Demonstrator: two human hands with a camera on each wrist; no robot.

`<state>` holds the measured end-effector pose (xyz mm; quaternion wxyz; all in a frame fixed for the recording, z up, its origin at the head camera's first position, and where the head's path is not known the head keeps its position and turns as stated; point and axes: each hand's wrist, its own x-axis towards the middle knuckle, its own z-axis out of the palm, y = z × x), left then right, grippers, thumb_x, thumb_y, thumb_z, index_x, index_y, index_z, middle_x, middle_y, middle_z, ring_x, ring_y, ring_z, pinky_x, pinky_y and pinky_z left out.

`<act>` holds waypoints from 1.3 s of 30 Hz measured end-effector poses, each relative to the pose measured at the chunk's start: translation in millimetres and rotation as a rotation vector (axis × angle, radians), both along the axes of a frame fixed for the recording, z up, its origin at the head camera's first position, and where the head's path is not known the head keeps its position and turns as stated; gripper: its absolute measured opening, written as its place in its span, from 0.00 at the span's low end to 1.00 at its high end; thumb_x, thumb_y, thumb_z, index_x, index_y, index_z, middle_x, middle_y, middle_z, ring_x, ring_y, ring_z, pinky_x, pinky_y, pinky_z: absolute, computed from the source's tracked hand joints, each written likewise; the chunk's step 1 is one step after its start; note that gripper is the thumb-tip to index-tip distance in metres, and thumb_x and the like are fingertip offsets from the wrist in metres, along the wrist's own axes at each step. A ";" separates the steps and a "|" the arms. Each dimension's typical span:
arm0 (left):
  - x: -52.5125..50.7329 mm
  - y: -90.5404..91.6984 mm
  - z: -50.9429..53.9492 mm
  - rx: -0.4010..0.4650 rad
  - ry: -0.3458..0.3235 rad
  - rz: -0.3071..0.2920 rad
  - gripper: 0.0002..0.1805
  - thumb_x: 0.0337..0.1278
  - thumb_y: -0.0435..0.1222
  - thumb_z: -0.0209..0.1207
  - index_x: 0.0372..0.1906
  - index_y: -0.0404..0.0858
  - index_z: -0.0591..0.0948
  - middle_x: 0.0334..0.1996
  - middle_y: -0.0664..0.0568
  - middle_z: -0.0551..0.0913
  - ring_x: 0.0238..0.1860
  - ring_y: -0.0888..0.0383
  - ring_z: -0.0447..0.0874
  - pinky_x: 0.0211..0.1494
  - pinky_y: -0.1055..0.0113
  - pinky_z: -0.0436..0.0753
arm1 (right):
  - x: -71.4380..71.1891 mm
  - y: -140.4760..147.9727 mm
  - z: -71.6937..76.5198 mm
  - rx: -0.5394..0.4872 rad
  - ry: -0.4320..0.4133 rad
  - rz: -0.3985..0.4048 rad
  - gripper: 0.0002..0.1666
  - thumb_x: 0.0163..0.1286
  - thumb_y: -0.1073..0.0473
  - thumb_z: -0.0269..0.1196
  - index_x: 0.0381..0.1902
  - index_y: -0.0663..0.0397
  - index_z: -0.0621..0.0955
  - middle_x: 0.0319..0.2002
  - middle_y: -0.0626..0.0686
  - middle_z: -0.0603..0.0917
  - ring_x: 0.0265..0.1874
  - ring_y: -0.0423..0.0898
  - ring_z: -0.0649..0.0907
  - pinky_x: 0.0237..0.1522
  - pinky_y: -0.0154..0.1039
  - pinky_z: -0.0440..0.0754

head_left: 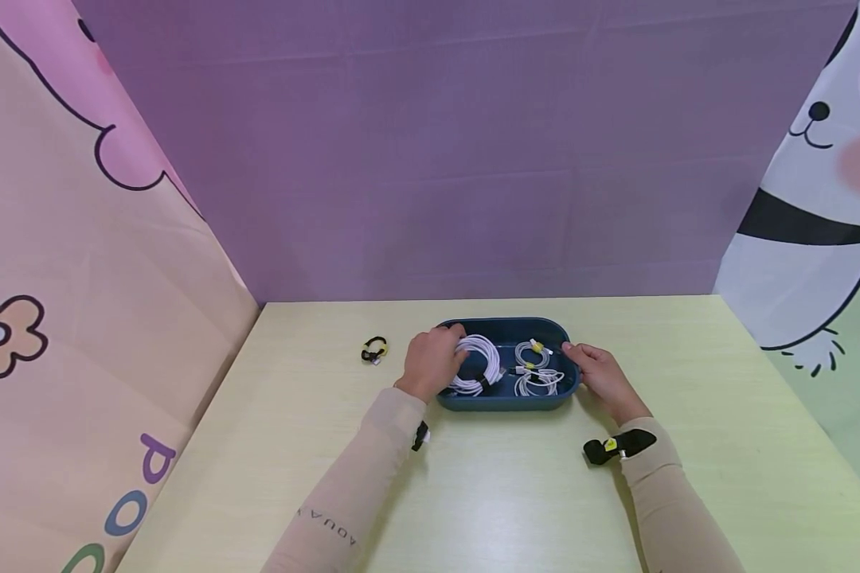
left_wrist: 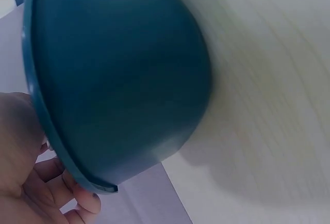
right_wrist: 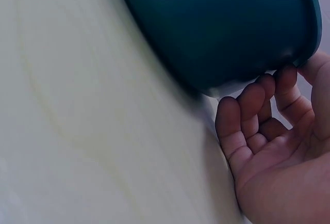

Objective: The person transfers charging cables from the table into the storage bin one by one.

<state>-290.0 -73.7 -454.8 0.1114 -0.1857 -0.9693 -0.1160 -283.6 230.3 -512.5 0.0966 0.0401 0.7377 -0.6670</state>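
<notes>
A dark blue tray [head_left: 505, 404] with rounded ends stands on the table, with coiled cables inside. At its left end, my left hand [head_left: 432, 362] reaches over the rim and grips the edge of a large white cable coil [head_left: 482, 350] with a black tie. In the left wrist view the curled fingers [left_wrist: 62, 188] lie beside the tray's rim, and most of the coil is hidden. My right hand [head_left: 602, 378] holds the tray's right end, thumb at the rim and fingertips [right_wrist: 250, 100] against the outer wall. Two smaller white cables [head_left: 537, 382] lie in the tray's right half.
A small black cable loop [head_left: 374, 350] with a yellow tie lies on the table to the left of the tray. The pale wooden table [head_left: 502, 493] ends at a purple backdrop [head_left: 430, 159]. Printed cloths hang at the left and right sides.
</notes>
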 end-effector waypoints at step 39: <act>-12.4 4.6 -14.7 -0.326 0.039 0.063 0.14 0.67 0.44 0.65 0.50 0.40 0.86 0.45 0.48 0.90 0.47 0.49 0.86 0.54 0.54 0.82 | 0.8 -0.7 -2.6 0.064 0.013 -0.016 0.22 0.76 0.37 0.58 0.30 0.46 0.78 0.24 0.38 0.71 0.31 0.37 0.72 0.37 0.32 0.69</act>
